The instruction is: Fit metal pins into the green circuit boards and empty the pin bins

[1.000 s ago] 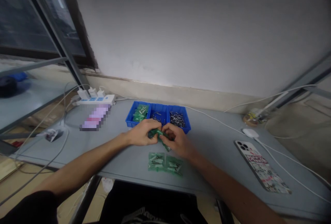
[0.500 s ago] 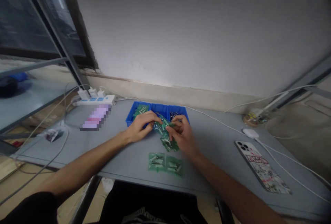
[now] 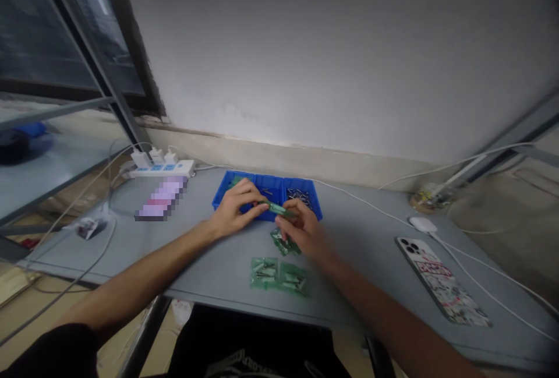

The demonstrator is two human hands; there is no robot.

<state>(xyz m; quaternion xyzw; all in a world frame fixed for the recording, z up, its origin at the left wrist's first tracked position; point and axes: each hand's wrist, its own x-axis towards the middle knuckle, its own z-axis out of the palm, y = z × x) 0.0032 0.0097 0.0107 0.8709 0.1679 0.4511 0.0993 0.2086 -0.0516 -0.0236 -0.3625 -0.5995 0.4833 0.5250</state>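
- Now the green plastic packet (image 3: pixel 285 242) lies on the counter (image 3: pixel 362 250), free of the hands, just above two similar packets (image 3: pixel 279 277).
- Left hand (image 3: pixel 236 209) and right hand (image 3: pixel 303 226) pinch a slim green sleeve (image 3: pixel 276 209) by opposite ends, fingertips only, in front of the blue parts bin (image 3: pixel 315 206).

Green packet (image 3: pixel 276 209) held between left hand (image 3: pixel 233 210) and right hand (image 3: pixel 303 228), above blue compartment tray (image 3: pixel 269 182); three more packets (image 3: pixel 264 273) below on grey table (image 3: pixel 362 255).
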